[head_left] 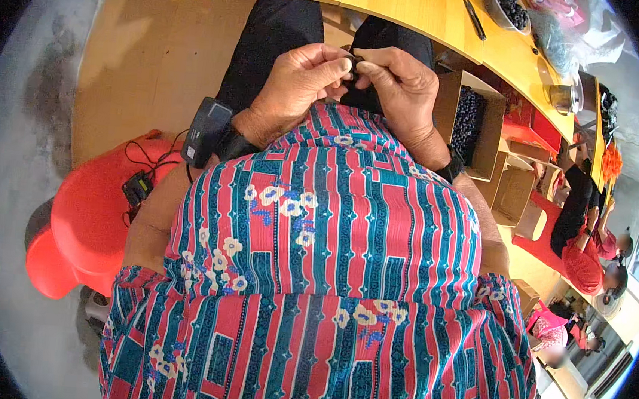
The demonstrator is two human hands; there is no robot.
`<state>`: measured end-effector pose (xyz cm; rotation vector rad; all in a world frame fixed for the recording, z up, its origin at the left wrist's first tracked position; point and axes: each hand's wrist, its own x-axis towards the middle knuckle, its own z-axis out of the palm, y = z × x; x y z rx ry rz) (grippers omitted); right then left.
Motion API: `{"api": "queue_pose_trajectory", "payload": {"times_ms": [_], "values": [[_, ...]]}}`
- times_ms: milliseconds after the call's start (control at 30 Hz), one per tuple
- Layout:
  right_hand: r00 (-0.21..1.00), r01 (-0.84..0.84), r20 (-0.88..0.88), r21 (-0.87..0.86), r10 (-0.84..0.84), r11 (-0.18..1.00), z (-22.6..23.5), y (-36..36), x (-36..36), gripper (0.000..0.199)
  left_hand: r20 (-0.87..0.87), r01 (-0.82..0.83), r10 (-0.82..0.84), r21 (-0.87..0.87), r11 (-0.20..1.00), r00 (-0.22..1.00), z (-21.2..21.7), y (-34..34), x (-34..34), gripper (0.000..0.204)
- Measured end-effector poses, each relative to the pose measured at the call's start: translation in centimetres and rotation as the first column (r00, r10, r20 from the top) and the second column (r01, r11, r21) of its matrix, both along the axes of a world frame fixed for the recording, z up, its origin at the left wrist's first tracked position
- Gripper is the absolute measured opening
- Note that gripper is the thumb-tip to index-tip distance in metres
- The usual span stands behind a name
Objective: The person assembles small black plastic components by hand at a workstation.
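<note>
My left hand and my right hand meet in front of my chest, above my lap in black trousers. The fingertips of both pinch one small dark object; most of it is hidden by the fingers and I cannot tell what it is. A black device is strapped to my left wrist and a dark band sits on my right wrist. My patterned red and teal shirt fills the lower picture.
A yellow wooden table runs along the top with a bowl of dark pieces and a black pen. An open cardboard box of dark pieces stands at my right. A red plastic stool is at my left. Other people sit at far right.
</note>
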<state>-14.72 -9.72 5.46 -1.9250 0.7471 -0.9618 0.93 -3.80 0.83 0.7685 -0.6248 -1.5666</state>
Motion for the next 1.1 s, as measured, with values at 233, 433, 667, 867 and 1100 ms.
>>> {"api": "queue_pose_trajectory", "payload": {"times_ms": [233, 433, 667, 867, 1100], "values": [[0.998, 0.03, -0.053, -0.109, -0.036, 0.994, 0.1, 0.1, 0.2, 0.01, 0.138, -0.06, 0.061, -0.007, 0.998, 0.989, 0.4, 0.1, 0.0, 0.017], [0.98, 0.106, -0.133, -0.262, -0.145, 0.959, 0.1, 0.5, 0.2, 0.009, 0.383, -0.143, 0.201, -0.175, 0.974, 0.902, 1.0, 0.1, -0.3, 0.019], [0.981, 0.138, -0.113, -0.168, -0.158, 0.976, -0.3, 0.7, 0.4, 0.008, 0.128, -0.093, 0.092, 0.001, 0.996, 0.987, 0.4, 0.1, -0.3, 0.019], [0.973, 0.134, -0.152, -0.234, -0.172, 0.963, 0.1, 0.8, 0.5, 0.008, -0.09, -0.006, 0.015, 0.099, 0.995, 0.996, -0.1, 0.3, -0.1, 0.017], [0.973, 0.078, -0.196, -0.225, -0.124, 0.971, 0.3, 0.6, 0.2, 0.006, -0.108, 0.006, 0.005, 0.109, 0.994, 0.994, 0.0, 0.5, -0.1, 0.017]]}}
